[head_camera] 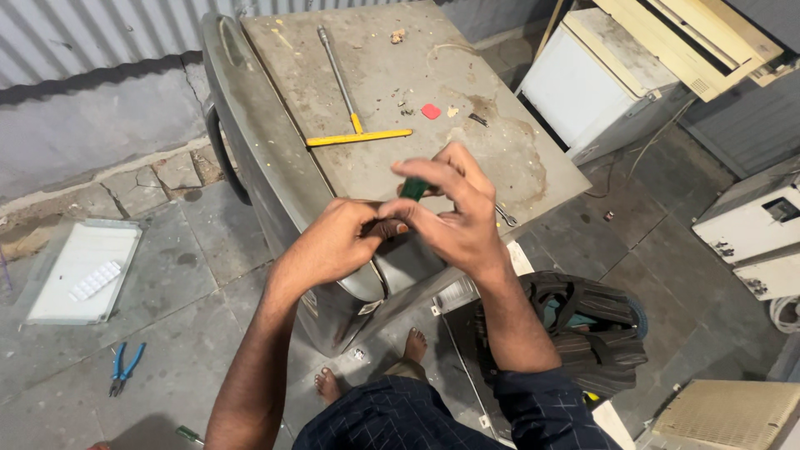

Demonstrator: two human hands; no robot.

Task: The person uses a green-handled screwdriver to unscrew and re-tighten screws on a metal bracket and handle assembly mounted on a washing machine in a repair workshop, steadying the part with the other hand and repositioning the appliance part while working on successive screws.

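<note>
- Head view, looking down: two bare hands meet above the near edge of a grey metal cabinet point(275, 158) lying on its side.
- Right hand point(454, 221) holds a small dark green handle point(414, 189), pinched between thumb and first fingers; the other fingers fan loosely upward, half open.
- Left hand point(333, 246) is curled, its fingertips closed at the lower end of the same green piece, where the two hands touch.
- What sits below the handle is hidden by the fingers.
- On the cabinet top, well apart from the hands, lies a yellow T-handled wrench point(354, 125).
- Blue pliers point(125, 367) lie on the stone floor to the left.
- A dark striped bag point(583, 333) sits by the right forearm.
</note>
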